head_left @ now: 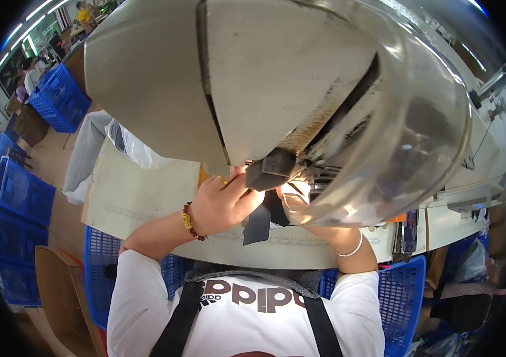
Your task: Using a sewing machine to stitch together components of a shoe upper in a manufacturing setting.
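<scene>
My left hand (220, 202), with a beaded bracelet and a ring, has its fingers closed in a pinch on a dark grey fabric strip (257, 227). The strip hangs down toward me over the table edge side. Right above it is the head of a sewing machine (277, 71), pale and worn, covering much of the view. My right hand (296, 202) is beside the fabric, close to the lit needle area. A clear plastic guard (425, 137) and glare blur it, so its fingers cannot be made out. A pale bangle is on that wrist.
The pale worktable (128, 190) curves around the machine. Blue plastic baskets (405, 297) stand below its front edge, and more blue crates (24, 190) are stacked at the left. An open cardboard box (62, 291) sits at lower left. Other people (31, 74) are far off.
</scene>
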